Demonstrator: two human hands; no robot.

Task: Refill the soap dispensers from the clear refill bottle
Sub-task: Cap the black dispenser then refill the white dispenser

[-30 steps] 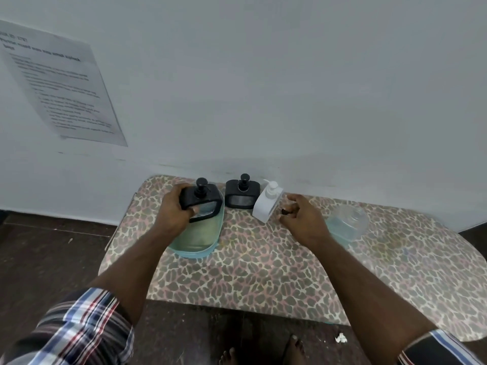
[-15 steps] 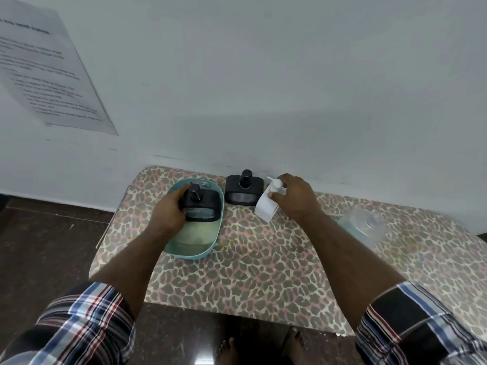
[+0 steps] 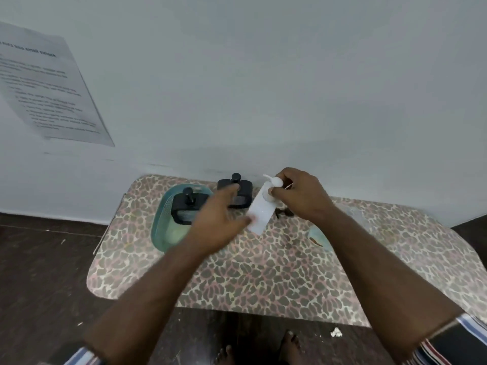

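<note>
1. a person stands at a table (image 3: 263, 280) covered in a leopard-print cloth, set against a pale wall, seen from above through a head-worn camera.
2. the right hand (image 3: 300, 196) grasps the white dispenser (image 3: 259, 213) by its pump top, fingers curled round the neck; the bottle is tilted, its base angled down toward the person and to the left.
3. the left hand (image 3: 218, 219) is blurred, reaching across toward the white dispenser; its fingers look extended, with the tips at or near the bottle's lower body, but i cannot tell whether it has a hold.
4. a black dispenser (image 3: 185, 206) with a pump head sits inside a teal basin (image 3: 160, 219) on the left part of the table, partly covered by the left hand.
5. a second black dispenser (image 3: 241, 187) stands at the back edge near the wall, between the basin and the white dispenser.
6. the clear refill bottle (image 3: 319, 237) lies on the table to the right, mostly hidden behind the right forearm; only a pale bluish patch shows.
7. a printed sheet of paper (image 3: 47, 88) hangs on the wall at upper left; the text is too blurred to read.
8. bare toes (image 3: 226, 354) and a small white scrap (image 3: 336, 332) show on the dark floor below the table edge.
9. plaid sleeves (image 3: 448, 346) show at the lower corners.
</note>
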